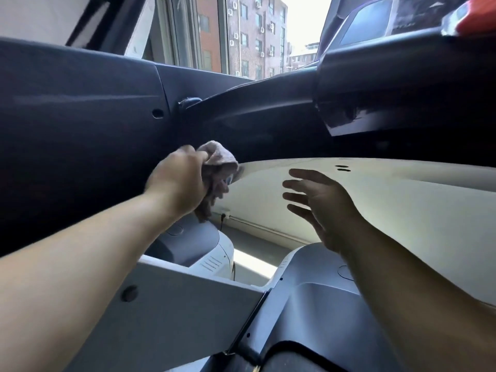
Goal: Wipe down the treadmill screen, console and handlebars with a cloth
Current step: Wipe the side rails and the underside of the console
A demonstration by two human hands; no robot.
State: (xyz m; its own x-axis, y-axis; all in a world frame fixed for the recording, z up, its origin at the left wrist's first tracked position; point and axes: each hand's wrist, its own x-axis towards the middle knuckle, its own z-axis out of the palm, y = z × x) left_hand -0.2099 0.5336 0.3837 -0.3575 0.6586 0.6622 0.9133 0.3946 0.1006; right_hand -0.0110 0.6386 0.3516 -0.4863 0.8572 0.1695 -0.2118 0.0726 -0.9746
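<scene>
My left hand [178,181] grips a bunched pinkish-grey cloth [220,162] and holds it against the lower edge of the treadmill's dark console underside [80,108] at centre left. My right hand [319,200] hovers to the right of the cloth, fingers spread and straight, holding nothing and touching nothing. The treadmill screen [367,21] shows at the top right, seen from below at a steep angle. A dark handlebar arm [255,103] curves across the middle toward the console block on the right.
The grey motor cover [308,291] and a pale upright column [188,304] lie below my arms. A second treadmill's cover [198,245] sits beyond. A cream wall [402,210] fills the right. Windows [241,36] with buildings outside are at the top. A red object [477,20] rests on the console, top right.
</scene>
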